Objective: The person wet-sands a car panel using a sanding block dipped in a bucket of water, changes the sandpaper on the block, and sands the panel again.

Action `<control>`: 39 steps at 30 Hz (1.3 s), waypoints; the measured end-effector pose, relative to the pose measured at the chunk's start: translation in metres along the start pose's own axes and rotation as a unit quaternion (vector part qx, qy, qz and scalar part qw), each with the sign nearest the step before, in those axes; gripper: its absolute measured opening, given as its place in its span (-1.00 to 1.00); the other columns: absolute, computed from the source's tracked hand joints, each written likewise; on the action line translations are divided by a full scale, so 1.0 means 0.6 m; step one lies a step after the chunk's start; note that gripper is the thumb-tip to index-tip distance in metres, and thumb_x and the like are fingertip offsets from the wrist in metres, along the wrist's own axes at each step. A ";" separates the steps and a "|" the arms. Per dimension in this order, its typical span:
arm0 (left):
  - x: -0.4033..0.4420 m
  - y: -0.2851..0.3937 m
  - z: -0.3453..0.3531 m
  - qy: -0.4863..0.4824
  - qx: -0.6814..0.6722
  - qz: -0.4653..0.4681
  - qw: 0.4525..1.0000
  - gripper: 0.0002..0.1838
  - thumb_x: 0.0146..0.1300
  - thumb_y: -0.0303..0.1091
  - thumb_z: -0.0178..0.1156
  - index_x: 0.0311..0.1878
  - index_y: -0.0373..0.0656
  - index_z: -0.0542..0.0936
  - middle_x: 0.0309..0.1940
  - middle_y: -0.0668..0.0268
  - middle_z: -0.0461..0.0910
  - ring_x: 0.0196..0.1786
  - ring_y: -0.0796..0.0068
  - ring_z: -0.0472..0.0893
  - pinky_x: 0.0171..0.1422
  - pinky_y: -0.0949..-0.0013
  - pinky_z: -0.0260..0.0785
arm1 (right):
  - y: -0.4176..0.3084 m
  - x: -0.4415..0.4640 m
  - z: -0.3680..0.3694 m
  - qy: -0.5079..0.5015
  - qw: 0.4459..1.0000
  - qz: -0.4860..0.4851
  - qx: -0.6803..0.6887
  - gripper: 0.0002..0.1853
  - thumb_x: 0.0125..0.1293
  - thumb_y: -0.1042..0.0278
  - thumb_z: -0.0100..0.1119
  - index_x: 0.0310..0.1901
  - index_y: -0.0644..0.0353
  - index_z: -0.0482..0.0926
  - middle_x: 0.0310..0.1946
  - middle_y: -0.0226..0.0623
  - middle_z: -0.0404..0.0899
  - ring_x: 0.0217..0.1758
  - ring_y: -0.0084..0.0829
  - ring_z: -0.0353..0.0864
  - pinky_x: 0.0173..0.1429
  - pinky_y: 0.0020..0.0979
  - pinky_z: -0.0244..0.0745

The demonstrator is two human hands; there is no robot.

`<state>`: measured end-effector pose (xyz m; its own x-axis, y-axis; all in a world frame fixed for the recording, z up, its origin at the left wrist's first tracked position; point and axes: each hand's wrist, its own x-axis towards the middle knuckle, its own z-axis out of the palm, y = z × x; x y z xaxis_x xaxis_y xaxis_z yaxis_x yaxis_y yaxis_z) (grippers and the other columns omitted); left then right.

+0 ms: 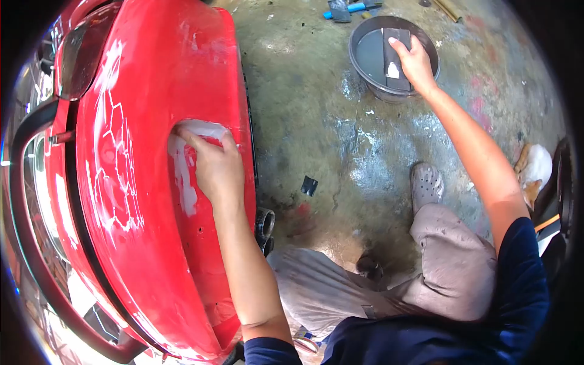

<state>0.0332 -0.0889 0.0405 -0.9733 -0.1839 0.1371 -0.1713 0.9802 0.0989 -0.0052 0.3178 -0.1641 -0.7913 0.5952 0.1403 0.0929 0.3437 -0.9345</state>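
Observation:
My left hand (218, 167) rests on the red car bumper (146, 176), its fingers reaching into a recess with whitish-grey filler (184, 182) along its edges. The thumb and fingers are spread, and nothing shows in them. Over at the upper right, my right hand (415, 64) grips a dark grey sanding block (396, 55) between thumb and fingers. The block is above or in a dark round bucket (389, 94) of cloudy water; whether it touches the water I cannot tell. A white patch shows on the block.
Blue items (354, 8) lie on the wet, stained concrete floor (304, 109) beyond the bucket. A small black piece (309, 185) lies mid-floor. The exhaust pipe (265, 224) juts out beside my left forearm. A white-and-tan animal or object (535, 164) is at right.

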 end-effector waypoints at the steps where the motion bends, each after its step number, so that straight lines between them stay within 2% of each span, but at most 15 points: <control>1: -0.001 0.002 0.001 -0.004 0.016 -0.004 1.000 0.07 0.48 -0.04 0.16 0.70 -0.33 -0.33 -0.05 -0.32 0.71 0.04 -0.36 0.70 0.20 -0.20 0.49 | 0.001 -0.001 0.002 0.002 1.000 0.002 0.009 -0.44 0.42 -0.14 0.33 0.09 0.29 0.64 -0.08 -0.03 0.79 -0.01 -0.21 0.78 0.14 -0.21 0.58; 7: -0.003 0.018 0.003 -0.032 0.045 -0.020 0.998 0.09 0.48 0.06 0.18 0.69 -0.38 -0.26 -0.12 -0.31 0.73 -0.02 -0.39 0.72 0.15 -0.24 0.54 | -0.002 0.002 0.000 -0.009 0.999 0.023 0.047 -0.49 0.42 -0.07 0.34 0.05 0.31 0.65 -0.05 -0.02 0.79 0.04 -0.20 0.77 0.18 -0.22 0.57; 10: -0.010 0.019 0.013 -0.053 0.037 -0.021 0.998 0.08 0.48 0.06 0.17 0.69 -0.38 -0.26 -0.16 -0.30 0.73 -0.04 -0.39 0.72 0.12 -0.24 0.55 | 0.000 0.006 -0.003 -0.007 1.000 0.029 0.000 -0.51 0.42 -0.04 0.35 0.04 0.30 0.65 -0.05 -0.03 0.79 0.04 -0.21 0.77 0.18 -0.23 0.57; 14: -0.013 -0.007 0.054 -0.036 0.015 0.017 0.999 0.10 0.47 0.00 0.22 0.69 -0.35 -0.30 -0.25 -0.22 0.74 -0.17 -0.33 0.75 -0.03 -0.23 0.59 | 0.005 0.008 -0.001 -0.020 0.998 0.035 0.038 -0.53 0.43 -0.01 0.35 0.05 0.29 0.64 -0.04 -0.08 0.78 0.04 -0.26 0.75 0.19 -0.23 0.56; 18: -0.026 -0.013 0.072 -0.080 -0.067 0.024 0.994 0.12 0.47 -0.05 0.23 0.70 -0.33 -0.36 -0.21 -0.32 0.72 -0.14 -0.38 0.72 0.03 -0.24 0.56 | 0.032 0.023 0.000 -0.063 0.994 0.061 0.069 -0.50 0.44 0.00 0.35 0.12 0.32 0.63 0.01 -0.08 0.76 0.08 -0.26 0.72 0.23 -0.24 0.53; 19: -0.032 -0.012 0.075 -0.081 -0.088 0.022 0.993 0.13 0.47 -0.06 0.23 0.70 -0.33 -0.38 -0.19 -0.34 0.71 -0.13 -0.39 0.72 0.03 -0.25 0.55 | 0.040 0.033 -0.004 -0.107 0.985 0.104 0.090 -0.47 0.44 0.02 0.37 0.16 0.35 0.60 0.06 -0.09 0.75 0.13 -0.24 0.71 0.28 -0.24 0.51; 22: -0.042 -0.001 0.072 -0.121 -0.143 -0.014 0.982 0.12 0.47 -0.06 0.24 0.70 -0.32 -0.35 -0.21 -0.37 0.69 -0.10 -0.41 0.71 0.06 -0.22 0.53 | 0.095 0.069 0.012 -0.120 0.964 0.225 0.072 -0.42 0.45 0.05 0.37 0.24 0.41 0.55 0.10 -0.06 0.73 0.15 -0.22 0.70 0.31 -0.22 0.50; 23: -0.048 0.005 0.067 -0.124 -0.141 -0.016 0.982 0.13 0.48 -0.07 0.24 0.70 -0.30 -0.37 -0.22 -0.36 0.70 -0.12 -0.40 0.71 0.03 -0.22 0.53 | 0.086 0.072 0.014 -0.131 0.959 0.240 0.080 -0.35 0.45 0.08 0.39 0.31 0.49 0.48 0.13 -0.01 0.70 0.10 -0.21 0.72 0.24 -0.21 0.55; 26: -0.054 0.004 0.058 -0.145 -0.114 -0.016 0.983 0.12 0.48 -0.03 0.21 0.70 -0.33 -0.38 -0.23 -0.32 0.72 -0.18 -0.36 0.73 -0.04 -0.22 0.57 | 0.067 0.087 0.013 -0.246 0.938 0.244 0.018 -0.32 0.44 0.09 0.40 0.35 0.50 0.45 0.12 -0.01 0.71 0.04 -0.25 0.74 0.15 -0.21 0.60; 27: -0.056 0.000 0.061 -0.143 -0.105 -0.012 0.984 0.12 0.48 -0.03 0.21 0.70 -0.31 -0.37 -0.23 -0.30 0.72 -0.19 -0.35 0.74 -0.05 -0.22 0.57 | 0.065 0.091 0.023 -0.233 0.939 0.248 -0.044 -0.39 0.44 0.13 0.39 0.30 0.47 0.52 0.04 -0.06 0.73 0.00 -0.30 0.74 0.08 -0.23 0.62; 30: -0.062 -0.015 0.070 -0.150 -0.081 -0.004 0.985 0.10 0.48 -0.03 0.21 0.72 -0.27 -0.33 -0.23 -0.26 0.74 -0.19 -0.31 0.75 -0.08 -0.20 0.58 | 0.070 0.097 0.035 -0.304 0.915 0.167 -0.204 -0.45 0.44 0.16 0.36 0.24 0.50 0.56 0.03 0.05 0.75 0.04 -0.21 0.76 0.11 -0.18 0.62; 31: -0.065 -0.019 0.069 -0.158 -0.076 -0.005 0.984 0.10 0.48 -0.03 0.21 0.72 -0.26 -0.32 -0.23 -0.24 0.74 -0.19 -0.31 0.75 -0.08 -0.20 0.59 | 0.082 0.095 0.042 -0.296 0.904 0.109 -0.287 -0.42 0.42 0.14 0.34 0.27 0.49 0.55 0.14 0.25 0.69 0.17 0.06 0.73 0.26 -0.07 0.57; 34: -0.070 -0.025 0.051 -0.192 -0.058 -0.011 0.980 0.09 0.48 -0.03 0.21 0.73 -0.23 -0.31 -0.23 -0.20 0.75 -0.19 -0.28 0.75 -0.09 -0.20 0.59 | 0.169 0.123 0.063 -0.288 0.885 -0.023 -0.364 -0.39 0.39 0.10 0.34 0.28 0.45 0.57 0.17 0.37 0.65 0.25 0.24 0.67 0.30 0.04 0.56; 35: -0.071 -0.028 0.050 -0.207 -0.052 -0.012 0.977 0.09 0.48 -0.03 0.21 0.73 -0.23 -0.31 -0.22 -0.19 0.75 -0.19 -0.28 0.76 -0.09 -0.20 0.59 | 0.176 0.127 0.064 -0.290 0.881 -0.019 -0.373 -0.39 0.39 0.05 0.31 0.28 0.39 0.56 0.16 0.35 0.64 0.28 0.27 0.63 0.34 0.08 0.53; 39: -0.070 -0.040 0.055 -0.202 -0.066 -0.005 0.977 0.09 0.50 0.01 0.20 0.74 -0.17 -0.33 -0.25 -0.26 0.72 -0.18 -0.30 0.74 -0.08 -0.19 0.56 | 0.062 0.086 0.047 -0.301 0.865 -0.029 -0.401 -0.42 0.43 0.00 0.27 0.24 0.36 0.54 0.13 0.34 0.66 0.26 0.25 0.65 0.32 0.09 0.53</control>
<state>0.0730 -0.1021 -0.0003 -0.9571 -0.1227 -0.2624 -0.1852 0.9557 0.2286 -0.0596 0.3406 -0.2008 -0.9576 0.1560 -0.2422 0.2398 0.8975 -0.3702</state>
